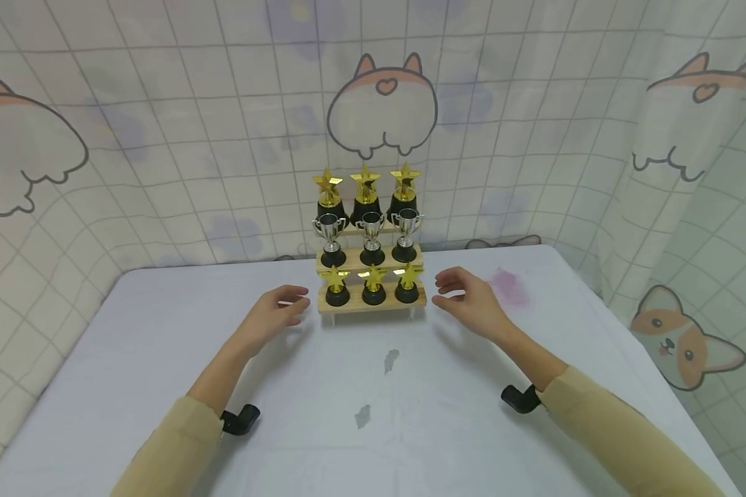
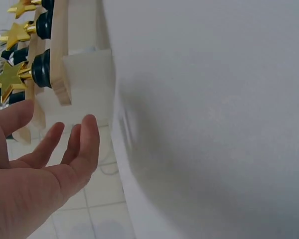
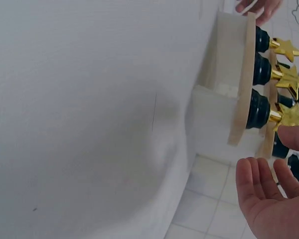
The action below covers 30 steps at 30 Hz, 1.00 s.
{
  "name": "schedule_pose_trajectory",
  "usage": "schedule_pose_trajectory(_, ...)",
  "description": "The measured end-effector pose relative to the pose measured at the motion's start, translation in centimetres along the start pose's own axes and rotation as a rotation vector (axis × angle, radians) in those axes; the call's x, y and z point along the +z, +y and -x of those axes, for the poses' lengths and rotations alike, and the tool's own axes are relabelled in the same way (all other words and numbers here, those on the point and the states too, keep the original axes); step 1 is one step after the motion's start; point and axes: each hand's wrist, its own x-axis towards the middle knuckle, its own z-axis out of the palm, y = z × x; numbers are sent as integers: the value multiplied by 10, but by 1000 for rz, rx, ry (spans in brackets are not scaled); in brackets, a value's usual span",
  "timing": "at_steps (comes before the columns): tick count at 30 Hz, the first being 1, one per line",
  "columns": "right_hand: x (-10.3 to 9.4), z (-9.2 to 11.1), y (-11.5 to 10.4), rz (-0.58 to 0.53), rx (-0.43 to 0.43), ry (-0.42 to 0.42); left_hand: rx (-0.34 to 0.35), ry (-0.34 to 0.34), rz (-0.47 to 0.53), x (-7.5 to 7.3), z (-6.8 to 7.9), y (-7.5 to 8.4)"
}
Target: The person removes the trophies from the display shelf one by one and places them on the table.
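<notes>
A three-step wooden display stand (image 1: 373, 301) holds rows of small trophies. Larger gold star trophies (image 1: 365, 197) fill the top step, silver two-handled cups (image 1: 371, 231) the middle, and small gold star trophies (image 1: 374, 285) on black bases the bottom. My left hand (image 1: 272, 319) hovers just left of the bottom step, fingers loosely bent, holding nothing. On the opposite side, my right hand (image 1: 472, 306) is held in the same loose way, also without anything in it. Both wrist views show a gap between the fingers and the pale side support (image 2: 87, 82) of the stand.
A white cloth covers the table (image 1: 298, 428), with two grey marks (image 1: 363, 416) in front of the stand. Behind and at the sides hangs a checked curtain (image 1: 224, 138) with corgi drawings. A black wrist device (image 1: 241, 420) sits at each sleeve.
</notes>
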Motion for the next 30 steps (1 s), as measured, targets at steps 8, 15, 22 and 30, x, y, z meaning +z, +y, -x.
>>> schedule_pose_trajectory(8,7,-9,-5,24,24,-21,-17,-84,195,7,-8,1)
schedule_pose_trajectory(15,18,-15,-7,14,7,0,-17,-108,263,15,-11,-1)
schedule_pose_trajectory(22,28,-18,-13,46,14,16,-34,-88,303,20,-14,1)
schedule_pose_trajectory(30,36,-25,-15,41,18,33,-51,-72,332,23,-15,8)
